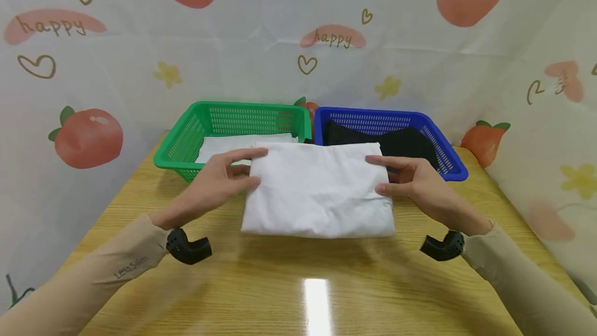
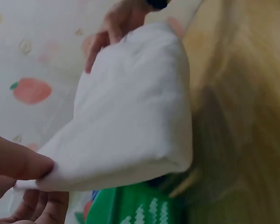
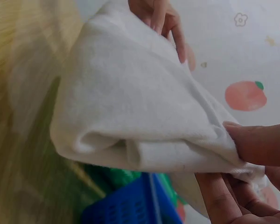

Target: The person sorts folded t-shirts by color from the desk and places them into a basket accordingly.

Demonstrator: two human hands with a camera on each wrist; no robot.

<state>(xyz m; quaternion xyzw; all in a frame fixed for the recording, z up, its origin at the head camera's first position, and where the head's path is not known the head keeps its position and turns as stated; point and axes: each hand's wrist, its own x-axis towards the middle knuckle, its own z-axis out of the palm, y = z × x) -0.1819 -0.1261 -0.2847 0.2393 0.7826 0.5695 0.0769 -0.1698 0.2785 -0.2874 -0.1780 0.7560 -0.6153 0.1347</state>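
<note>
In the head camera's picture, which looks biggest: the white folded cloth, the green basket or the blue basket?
1. white folded cloth, though it is nearest the camera.
2. green basket and blue basket: they look about alike, both partly hidden.

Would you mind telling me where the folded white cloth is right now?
In the head view, the folded white cloth is centre, held between the left hand and right hand, just before the green basket and blue basket.

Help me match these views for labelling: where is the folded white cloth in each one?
Head: white cloth at centre, above the table, left hand and right hand pinching its ends.
Left wrist: fills the middle.
Right wrist: fills the centre.
Shared landmark: green basket, just beyond the cloth; below it in both wrist views.
</note>
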